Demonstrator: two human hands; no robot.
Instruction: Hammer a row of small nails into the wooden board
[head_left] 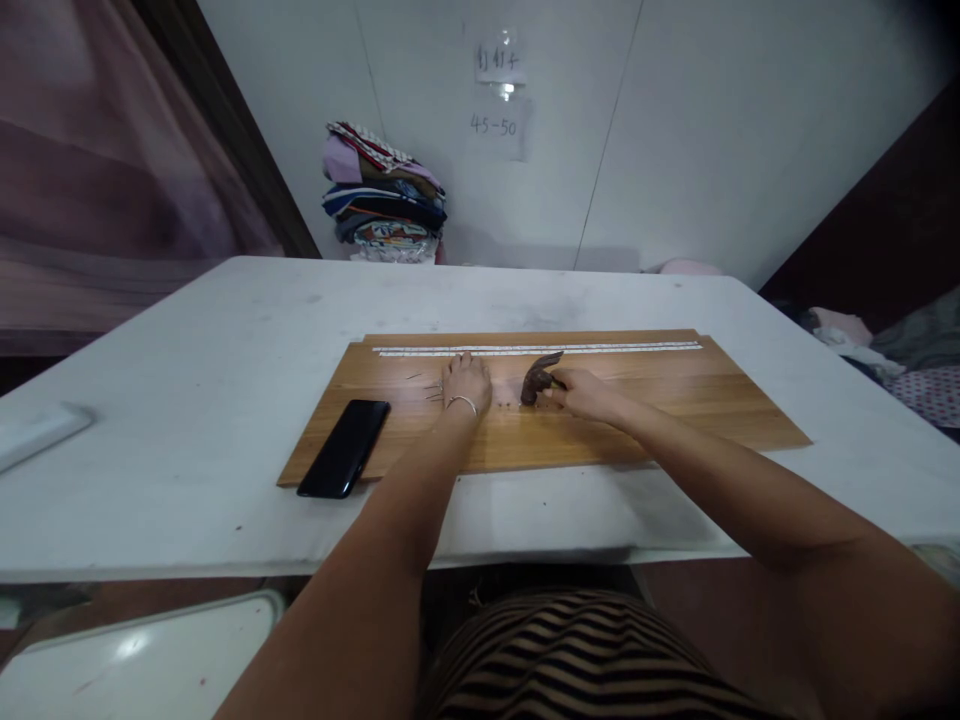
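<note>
A brown wooden board (645, 425) lies on the white table. My right hand (589, 397) is closed round the handle of a claw hammer (537, 380), its dark head down at the board's surface with the claw pointing up and right. Small nails (504, 405) stand in a row in the board beside the hammer head. My left hand (466, 382), a bracelet at its wrist, rests palm down on the board with its fingers stretched forward. Several loose nails (433, 392) lie just left of it. A pale measuring strip (600, 350) runs along the board's far side.
A black phone (343, 448) lies across the board's front left corner. The white table (187, 380) extends around the board, with a white object (41, 435) at its left edge. Folded cloths (386, 195) are stacked behind, against the wall. A white stool (150, 655) stands below the front edge.
</note>
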